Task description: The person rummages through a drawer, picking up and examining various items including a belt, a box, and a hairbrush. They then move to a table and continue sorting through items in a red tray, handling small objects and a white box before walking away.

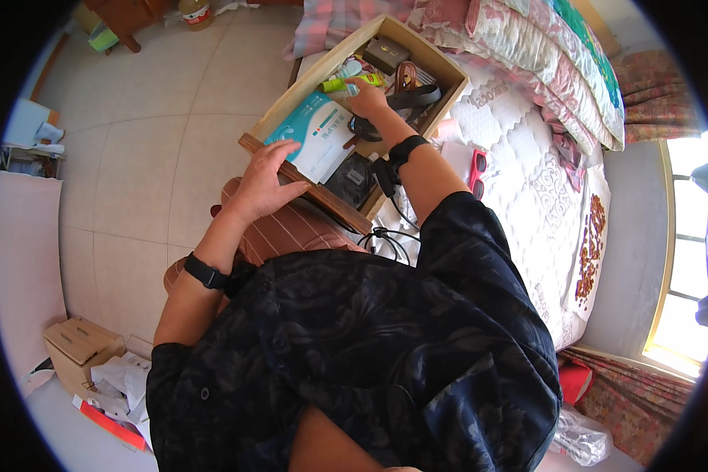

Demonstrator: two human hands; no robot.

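Note:
A wooden drawer [259, 127] with a brown front board stands tilted in the view before me, at the bed's edge. My left hand [265, 183] is at the front board, fingers apart, fingertips on the corner of a white and teal carton [321, 138]. Inside the drawer, my right hand [367, 99] has its fingers around a small clear and pale blue container [352, 89], partly hidden. A yellow-green tube [334, 85] lies just beside those fingers. Near my right wrist lies a coiled black belt [416, 97]. A dark packet [351, 177] sits by the front board.
A dark box [386, 54] occupies the drawer's far end. Red-framed sunglasses [478, 172] and a black cable [386, 236] lie to the right, on the bed [525, 183]. Folded quilts [531, 71] are piled beyond. At lower left stands a cardboard box [85, 348] on the tiled floor [135, 171].

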